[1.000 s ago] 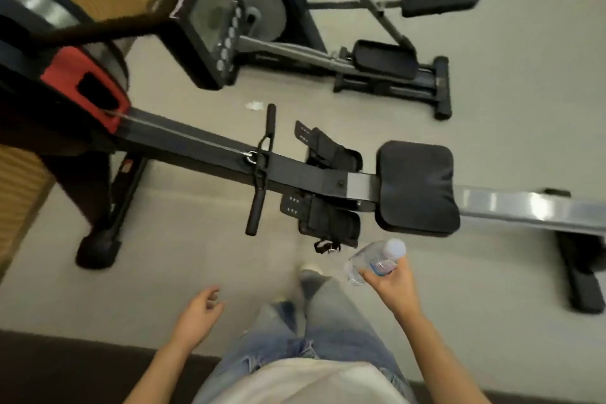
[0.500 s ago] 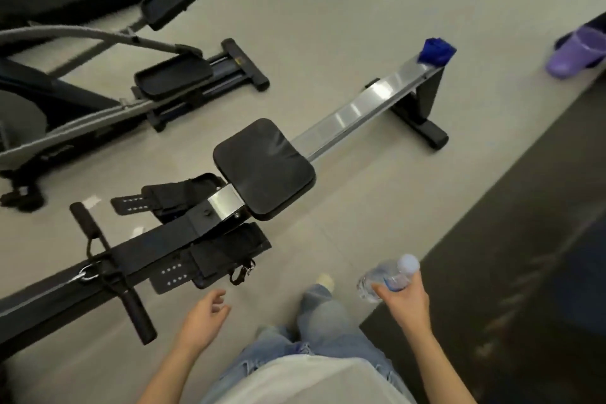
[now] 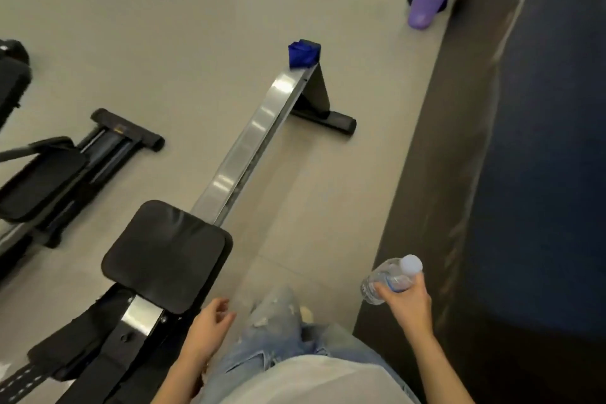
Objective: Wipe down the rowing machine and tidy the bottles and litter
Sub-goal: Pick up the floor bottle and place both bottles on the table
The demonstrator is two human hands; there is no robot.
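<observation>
Right hand (image 3: pixel 408 303) grips the clear bottle (image 3: pixel 387 279) near its cap.

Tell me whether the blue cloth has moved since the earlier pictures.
No. The blue cloth sits on the far tip of the rail, above the rear leg, as it did before; only the view has swung.

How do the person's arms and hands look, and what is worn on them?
The left hand and the right hand have no gloves, and no sleeve shows above either wrist. I see no watch, bracelet or ring. The person wears a pale top and ripped light blue jeans.
</observation>
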